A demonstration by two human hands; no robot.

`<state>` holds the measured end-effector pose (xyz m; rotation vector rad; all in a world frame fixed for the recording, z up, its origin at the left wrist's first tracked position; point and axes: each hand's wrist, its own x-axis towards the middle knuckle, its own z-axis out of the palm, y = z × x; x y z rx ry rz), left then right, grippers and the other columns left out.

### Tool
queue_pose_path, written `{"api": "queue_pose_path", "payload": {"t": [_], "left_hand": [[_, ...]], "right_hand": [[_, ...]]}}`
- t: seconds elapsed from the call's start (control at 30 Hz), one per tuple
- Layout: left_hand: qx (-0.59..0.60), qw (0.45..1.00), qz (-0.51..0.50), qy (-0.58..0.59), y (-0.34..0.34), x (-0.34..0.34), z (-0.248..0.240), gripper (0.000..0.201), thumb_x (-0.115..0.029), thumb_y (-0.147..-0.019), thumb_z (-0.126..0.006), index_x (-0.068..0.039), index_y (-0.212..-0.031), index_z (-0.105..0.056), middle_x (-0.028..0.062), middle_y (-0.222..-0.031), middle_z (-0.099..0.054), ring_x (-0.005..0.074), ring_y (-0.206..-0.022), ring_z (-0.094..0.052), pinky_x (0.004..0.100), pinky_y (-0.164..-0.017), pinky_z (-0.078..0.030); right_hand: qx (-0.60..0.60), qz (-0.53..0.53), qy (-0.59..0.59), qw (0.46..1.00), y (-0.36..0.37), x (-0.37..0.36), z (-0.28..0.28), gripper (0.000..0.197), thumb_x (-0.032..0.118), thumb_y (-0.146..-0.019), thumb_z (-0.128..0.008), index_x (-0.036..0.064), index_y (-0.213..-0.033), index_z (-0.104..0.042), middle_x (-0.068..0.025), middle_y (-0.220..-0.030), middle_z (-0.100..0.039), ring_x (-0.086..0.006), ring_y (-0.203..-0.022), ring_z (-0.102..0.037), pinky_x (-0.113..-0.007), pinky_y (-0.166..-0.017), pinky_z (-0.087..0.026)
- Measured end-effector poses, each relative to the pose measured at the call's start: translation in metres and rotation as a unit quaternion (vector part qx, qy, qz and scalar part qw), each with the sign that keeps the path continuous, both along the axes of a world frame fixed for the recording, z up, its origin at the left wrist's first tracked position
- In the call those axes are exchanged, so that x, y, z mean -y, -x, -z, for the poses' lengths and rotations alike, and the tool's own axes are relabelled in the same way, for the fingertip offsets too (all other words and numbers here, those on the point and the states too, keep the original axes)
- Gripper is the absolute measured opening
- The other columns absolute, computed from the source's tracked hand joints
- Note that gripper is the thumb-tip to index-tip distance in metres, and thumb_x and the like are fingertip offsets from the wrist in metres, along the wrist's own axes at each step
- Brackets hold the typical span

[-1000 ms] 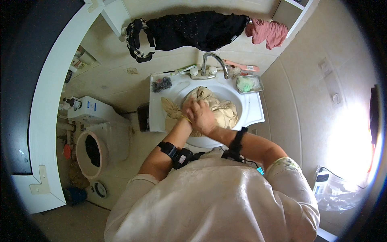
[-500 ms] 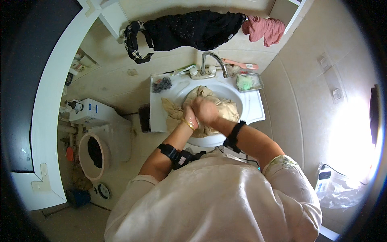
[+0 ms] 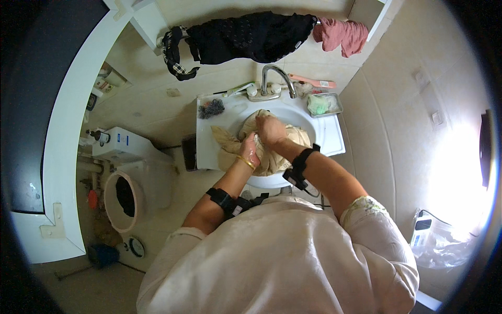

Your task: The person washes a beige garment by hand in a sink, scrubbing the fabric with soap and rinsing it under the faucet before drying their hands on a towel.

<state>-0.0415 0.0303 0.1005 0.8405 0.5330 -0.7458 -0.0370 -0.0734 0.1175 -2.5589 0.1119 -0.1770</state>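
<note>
A: Where's the beige cloth (image 3: 295, 137) under your hands, and how should you expect it to handle?

B: You have it bunched in the white basin (image 3: 267, 182), its left end flopped over the rim onto the surface (image 3: 332, 137). It looks soft and limp, nothing fragile; if it's soaked, expect it heavy and a bit slippery.

A: And your grip?

B: Your right hand (image 3: 271, 131) is curled like a loose fist on the far side; your left hand (image 3: 251, 150) sits just beside it, nearer and to the left, partly curled. Your fingertips are hidden, so I can't tell whether either pinches cloth.

A: Best place to hold?

B: I'd have you gather thick folds near the middle; the thin left end would give you less to grip.
</note>
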Motion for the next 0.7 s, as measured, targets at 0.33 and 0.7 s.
{"api": "queue_pose_path", "payload": {"t": [0.33, 0.7], "left_hand": [[0.092, 0.981, 0.02, 0.172, -0.019, -0.018, 0.046, 0.041, -0.035, -0.09, -0.034, -0.008, -0.114, -0.052, 0.0089, -0.111, -0.056, 0.0233, -0.104, -0.05, 0.0361, -0.09, -0.04], [0.162, 0.957, 0.071, 0.229, -0.03, -0.03, 0.064, 0.047, -0.037, -0.09, -0.032, -0.005, -0.121, -0.046, 0.0098, -0.119, -0.05, 0.0236, -0.109, -0.047, 0.0361, -0.091, -0.04]], "right_hand": [[0.093, -0.103, 0.097, 0.985, 0.025, -0.031, 0.021, 0.028, 0.028, -0.088, -0.043, 0.0018, -0.089, -0.054, -0.0194, -0.082, -0.058, -0.0384, -0.073, -0.057, -0.045, -0.068, -0.045], [0.097, -0.127, -0.009, 0.987, 0.047, -0.048, -0.01, 0.029, 0.023, -0.083, -0.049, -0.0006, -0.098, -0.049, -0.0234, -0.087, -0.055, -0.0368, -0.075, -0.057, -0.045, -0.067, -0.046]]}}
